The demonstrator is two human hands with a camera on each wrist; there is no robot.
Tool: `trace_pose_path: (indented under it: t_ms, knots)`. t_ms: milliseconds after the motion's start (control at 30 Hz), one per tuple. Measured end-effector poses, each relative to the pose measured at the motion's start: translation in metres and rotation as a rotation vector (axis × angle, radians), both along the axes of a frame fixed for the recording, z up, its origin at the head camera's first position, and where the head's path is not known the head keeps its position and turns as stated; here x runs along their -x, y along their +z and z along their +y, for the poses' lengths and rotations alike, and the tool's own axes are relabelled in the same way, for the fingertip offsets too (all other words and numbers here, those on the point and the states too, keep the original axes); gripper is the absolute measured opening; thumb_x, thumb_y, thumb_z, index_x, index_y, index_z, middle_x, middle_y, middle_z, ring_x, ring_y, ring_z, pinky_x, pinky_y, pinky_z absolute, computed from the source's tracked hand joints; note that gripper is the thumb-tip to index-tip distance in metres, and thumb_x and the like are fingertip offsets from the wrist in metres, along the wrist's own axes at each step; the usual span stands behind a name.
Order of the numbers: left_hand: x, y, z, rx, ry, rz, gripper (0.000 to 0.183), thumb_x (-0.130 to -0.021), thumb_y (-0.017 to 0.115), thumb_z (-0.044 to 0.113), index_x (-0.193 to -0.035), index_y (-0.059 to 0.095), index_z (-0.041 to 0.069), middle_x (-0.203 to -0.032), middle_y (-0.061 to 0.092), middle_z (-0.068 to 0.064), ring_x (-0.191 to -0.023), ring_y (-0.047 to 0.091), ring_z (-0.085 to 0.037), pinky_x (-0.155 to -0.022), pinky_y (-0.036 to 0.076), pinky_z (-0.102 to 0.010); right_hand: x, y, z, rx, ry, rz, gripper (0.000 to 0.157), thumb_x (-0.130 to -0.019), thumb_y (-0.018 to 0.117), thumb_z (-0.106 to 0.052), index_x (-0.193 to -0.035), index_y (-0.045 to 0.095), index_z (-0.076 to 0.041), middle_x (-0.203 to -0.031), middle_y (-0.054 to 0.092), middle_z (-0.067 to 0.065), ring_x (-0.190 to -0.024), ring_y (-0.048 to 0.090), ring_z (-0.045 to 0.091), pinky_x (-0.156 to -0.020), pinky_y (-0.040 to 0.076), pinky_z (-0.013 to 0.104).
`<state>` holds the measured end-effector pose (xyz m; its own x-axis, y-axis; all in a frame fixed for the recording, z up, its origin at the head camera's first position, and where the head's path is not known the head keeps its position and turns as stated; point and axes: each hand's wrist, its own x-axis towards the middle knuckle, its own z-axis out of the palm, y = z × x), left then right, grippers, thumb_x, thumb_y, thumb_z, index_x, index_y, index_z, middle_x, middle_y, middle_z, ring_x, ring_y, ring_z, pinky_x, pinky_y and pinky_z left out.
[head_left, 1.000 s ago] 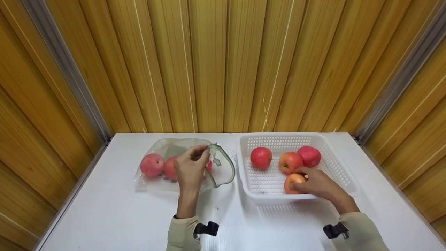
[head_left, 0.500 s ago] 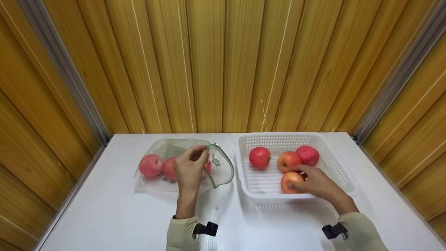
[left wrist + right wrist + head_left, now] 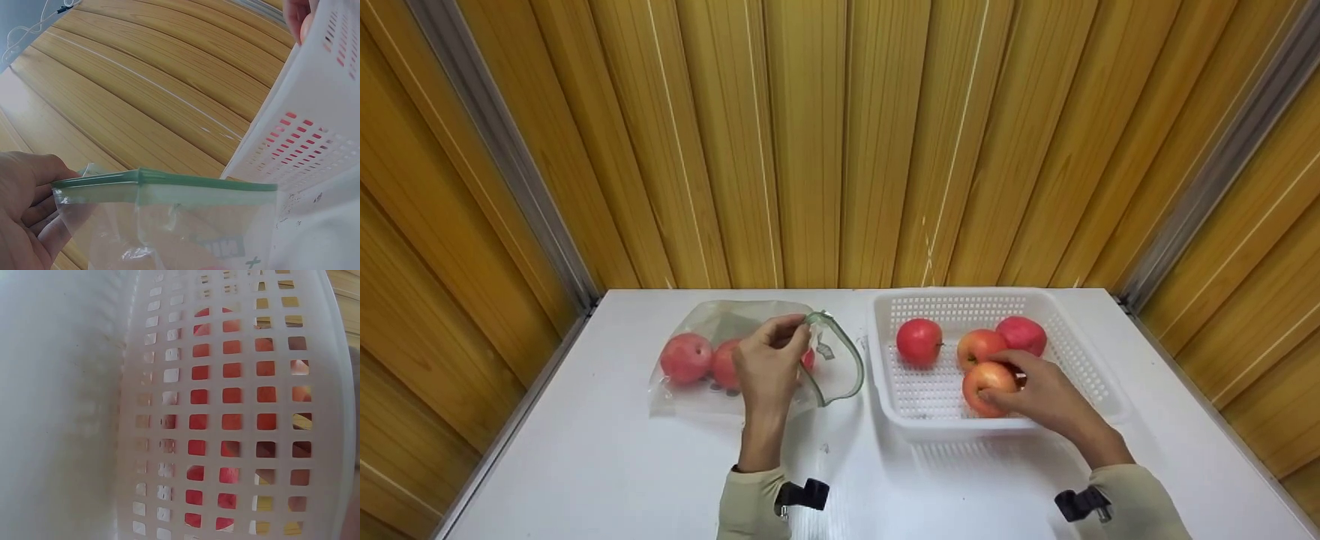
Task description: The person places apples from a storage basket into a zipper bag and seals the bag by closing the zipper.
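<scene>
My left hand [image 3: 769,360] pinches the green-edged mouth of a clear zip bag [image 3: 169,219] that lies on its side. Through the plastic show red apples, one at the bag's far left [image 3: 686,358] and others partly behind the hand. In the head view my right hand [image 3: 1046,390] grips an orange-red apple [image 3: 988,388] inside the white basket [image 3: 937,424], thumb on the near side and fingers over the far side. Behind it in the basket are another orange-red apple [image 3: 981,346], a dark pink apple [image 3: 1023,335] and a red apple [image 3: 919,342].
Bag and basket stand side by side on a white table [image 3: 622,465], the basket to the right. A yellow wood-patterned wall [image 3: 840,150] rises behind the table. The basket's perforated side [image 3: 247,433] fills much of the right wrist view.
The right hand has moved the gripped apple slightly left and up, so it now overlaps the apple behind it. The left hand keeps its pinch on the bag's mouth.
</scene>
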<state>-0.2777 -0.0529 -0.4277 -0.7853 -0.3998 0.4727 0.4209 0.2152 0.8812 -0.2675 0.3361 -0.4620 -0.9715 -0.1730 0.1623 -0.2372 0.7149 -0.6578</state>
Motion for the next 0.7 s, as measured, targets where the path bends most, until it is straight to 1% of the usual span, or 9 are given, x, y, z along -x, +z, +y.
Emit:
trace_pose_path:
  t_ms: [167,333,433,600,700]
  knots:
    - [0.0001,-0.0010,0.0004,0.026,0.012,0.002,0.009,-0.087,0.082,0.001,-0.094,0.084,0.005,-0.083,0.079,-0.005,-0.071,0.073,-0.017,-0.063,0.057,-0.019,-0.0028,-0.0027,-0.0008,0.019,-0.019,0.088,0.067,-0.082,0.095,-0.029,-0.138,0.066,-0.005,-0.127,0.068,0.009,-0.103,0.064,0.025,-0.087,0.057,0.033]
    - [-0.0005,-0.0008,0.0004,0.028,0.011,-0.010,0.009,-0.088,0.082,0.003,-0.096,0.084,0.005,-0.085,0.079,-0.005,-0.072,0.074,-0.018,-0.064,0.058,-0.020,-0.0033,-0.0028,-0.0024,0.014,-0.033,0.134,0.066,-0.082,0.095,-0.026,-0.137,0.067,-0.007,-0.126,0.068,0.006,-0.102,0.062,0.023,-0.086,0.056,0.030]
    - [-0.0014,-0.0003,0.0005,0.011,0.000,-0.030,0.008,-0.089,0.083,0.004,-0.096,0.084,0.006,-0.086,0.079,-0.003,-0.073,0.073,-0.017,-0.064,0.059,-0.022,-0.0037,-0.0023,-0.0031,0.014,-0.035,0.159,0.066,-0.081,0.096,-0.027,-0.137,0.067,-0.006,-0.128,0.068,0.006,-0.102,0.062,0.023,-0.085,0.055,0.027]
    - [-0.0031,0.0005,0.0003,-0.014,-0.021,-0.061,0.008,-0.090,0.083,0.004,-0.098,0.084,0.006,-0.087,0.079,-0.003,-0.074,0.072,-0.017,-0.066,0.061,-0.024,-0.0042,-0.0011,-0.0031,0.017,-0.049,0.213,0.066,-0.080,0.096,-0.026,-0.136,0.067,-0.004,-0.130,0.068,0.008,-0.107,0.062,0.023,-0.089,0.053,0.023]
    - [-0.0028,0.0005,-0.0002,-0.012,-0.020,-0.054,0.008,-0.090,0.083,0.004,-0.098,0.084,0.006,-0.087,0.078,-0.003,-0.074,0.072,-0.017,-0.066,0.061,-0.024,-0.0037,0.0005,-0.0039,0.015,-0.061,0.241,0.068,-0.080,0.096,-0.026,-0.137,0.066,-0.003,-0.131,0.068,0.011,-0.109,0.062,0.025,-0.091,0.054,0.025]
